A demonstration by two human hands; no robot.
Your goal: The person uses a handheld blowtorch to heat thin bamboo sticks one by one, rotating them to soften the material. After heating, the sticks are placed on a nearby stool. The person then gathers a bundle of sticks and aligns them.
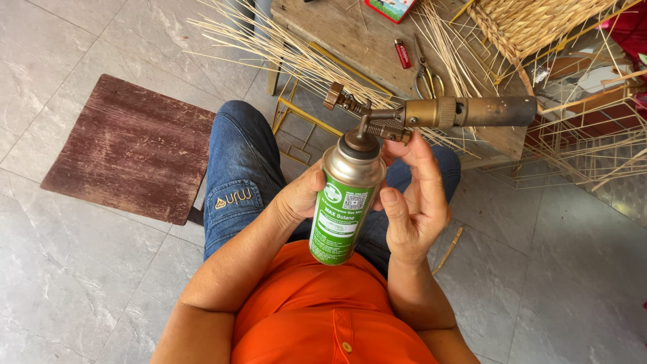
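A green and silver gas canister (342,202) stands upright above my lap, and my left hand (301,195) grips its side. A brass torch head (431,113) is mounted on its top, with the dark nozzle pointing right and a small knob at the left end. My right hand (414,199) is beside the canister with the fingers apart, fingertips touching the underside of the torch head near its neck. No flame shows at the nozzle.
A worn red-brown wooden board (128,145) lies on the tiled floor at the left. Ahead is a low wooden table (357,40) with a red lighter (402,53), pliers (426,77), thin bamboo strips (290,54) and a woven basket on a wire frame (539,27).
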